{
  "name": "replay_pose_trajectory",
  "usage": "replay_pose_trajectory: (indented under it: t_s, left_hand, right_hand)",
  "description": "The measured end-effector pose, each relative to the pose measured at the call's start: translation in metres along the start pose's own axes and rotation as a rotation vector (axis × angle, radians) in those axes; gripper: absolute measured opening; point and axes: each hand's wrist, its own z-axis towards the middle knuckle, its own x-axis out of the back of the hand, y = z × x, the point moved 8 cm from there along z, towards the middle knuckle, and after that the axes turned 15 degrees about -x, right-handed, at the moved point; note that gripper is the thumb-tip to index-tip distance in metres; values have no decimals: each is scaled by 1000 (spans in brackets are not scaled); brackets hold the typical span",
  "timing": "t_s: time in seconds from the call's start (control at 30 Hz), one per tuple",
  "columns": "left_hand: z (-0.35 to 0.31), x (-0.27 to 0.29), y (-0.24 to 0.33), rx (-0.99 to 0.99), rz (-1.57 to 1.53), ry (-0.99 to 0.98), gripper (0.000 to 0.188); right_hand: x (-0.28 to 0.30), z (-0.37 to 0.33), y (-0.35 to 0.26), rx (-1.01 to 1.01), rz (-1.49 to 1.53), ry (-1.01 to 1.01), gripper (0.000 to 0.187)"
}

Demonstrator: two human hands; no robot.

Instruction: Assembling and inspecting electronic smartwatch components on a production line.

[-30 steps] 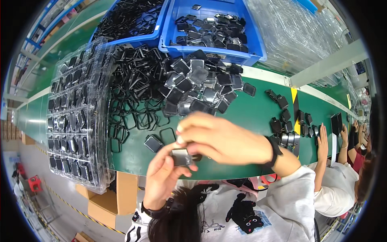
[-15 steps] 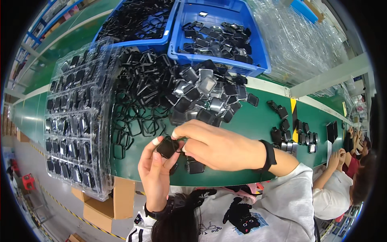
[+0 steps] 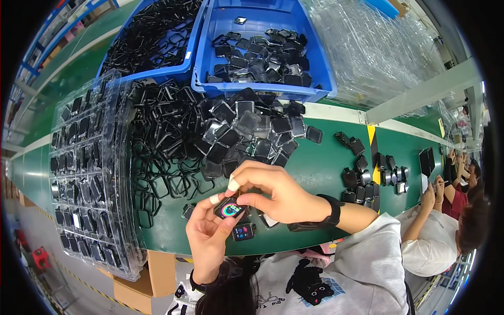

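My left hand is closed round a small square smartwatch body, whose screen glows with a coloured ring. White covers wrap some fingertips. From the right, my right hand reaches over and pinches at the upper edge of that watch body; whatever lies between its fingertips is hidden. Just below, on the green table, lies a second watch body with coloured icons lit. Beyond my hands spread a heap of thin black square frames and a pile of dark and clear square covers.
Stacked clear trays with watch bodies stand at the left. Two blue bins, one of frames and one of covers, sit behind the heaps. More watch bodies lie to the right. Another person sits at far right.
The held watch body has turned from dark to a lit display. The watch body on the table beside my hands is now lit too. The view has shifted slightly.
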Motion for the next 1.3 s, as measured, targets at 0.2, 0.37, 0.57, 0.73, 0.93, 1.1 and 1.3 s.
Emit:
replay_pose_trajectory:
  t_s: [0.2,0.37,0.57,0.73,0.93,1.1,1.3]
  left_hand:
    - [4,14,-5,1,-32,71,46]
    - [13,25,9,-81,46,115,50]
    - [15,37,27,-197,111,197,46]
    - [19,5,17,-99,9,24,43]
    - [21,-46,22,-117,-39,-142,44]
    - [22,-71,16,-67,-88,-214,47]
    - [21,-89,13,-89,-54,-275,45]
  right_hand:
    - [5,34,4,-66,-132,-73,24]
    - [-10,62,-17,514,-984,124,32]
    - [-12,36,-33,492,-1094,6,29]
    - [23,-46,-81,888,-538,248,38]
    - [29,-100,-97,1031,-625,339,21]
    - [40,-114,-89,1018,-541,342,15]
    - [51,-123,-86,968,-532,354,10]
